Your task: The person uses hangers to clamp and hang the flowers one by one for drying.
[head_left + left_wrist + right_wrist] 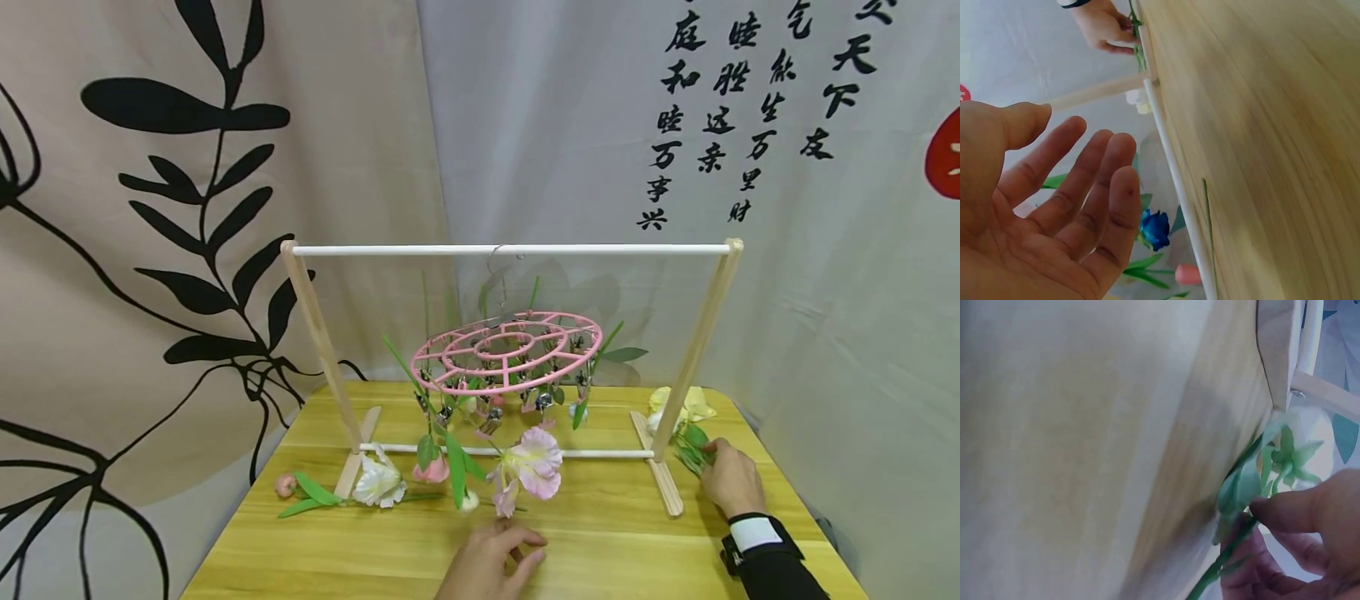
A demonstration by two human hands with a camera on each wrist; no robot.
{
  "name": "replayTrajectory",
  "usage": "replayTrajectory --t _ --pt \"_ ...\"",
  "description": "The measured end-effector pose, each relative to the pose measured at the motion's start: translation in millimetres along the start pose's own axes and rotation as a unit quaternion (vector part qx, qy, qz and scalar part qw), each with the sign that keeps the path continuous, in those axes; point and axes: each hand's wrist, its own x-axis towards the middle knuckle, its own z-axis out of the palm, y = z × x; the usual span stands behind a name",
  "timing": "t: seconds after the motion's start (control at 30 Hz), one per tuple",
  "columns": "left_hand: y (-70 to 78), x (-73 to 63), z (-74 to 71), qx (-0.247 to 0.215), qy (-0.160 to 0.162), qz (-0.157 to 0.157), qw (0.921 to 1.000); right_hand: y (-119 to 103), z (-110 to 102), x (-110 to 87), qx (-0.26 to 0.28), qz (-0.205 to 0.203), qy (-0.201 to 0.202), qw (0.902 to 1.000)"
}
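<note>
At the right of the table, my right hand [731,479] pinches the green stem [1225,556] of an artificial flower between thumb and fingers. Pale yellow and white blooms [693,403] lie just beyond it, beside the wooden stand foot. My left hand [495,562] is at the front middle, loosely bent and holding nothing, just below a pink ruffled flower [534,463]. From the stand's white top bar [420,250] hangs a pink round clip hanger [506,354], tilted, with flowers and green stems in its clips. A blue rose [1155,229] shows in the left wrist view.
To the left on the table [285,550] lie a white flower [378,483] and a pink bud [286,486] with green leaves. The wooden stand's right leg [697,350] rises close to my right hand. Patterned curtains [540,125] hang behind.
</note>
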Motion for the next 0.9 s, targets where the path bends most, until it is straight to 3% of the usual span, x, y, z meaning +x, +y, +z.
replayTrajectory --t 0.17,0.3,0.57,0.77,0.9 --pt "0.6 5.0 3.8 -0.005 -0.031 -0.019 0.9993 -4 0 -3.4 0.018 -0.004 0.021 0.9996" --pt "1.4 7.8 7.1 -0.008 -0.042 -0.015 0.9990 -10 -3 -6.7 0.024 -0.004 0.031 0.9992" --pt "3.2 13.9 13.4 -0.024 -0.064 -0.028 0.9973 -37 -14 -19.3 0.058 -0.004 0.058 0.9966" --pt "8.3 18.5 17.7 -0.062 -0.064 -0.025 0.9957 -61 -15 -36.1 0.120 0.037 0.086 0.9884" --pt "16.0 23.2 22.9 -0.109 -0.053 -0.034 0.9920 -79 -11 -55.2 0.192 0.076 0.073 0.9757"
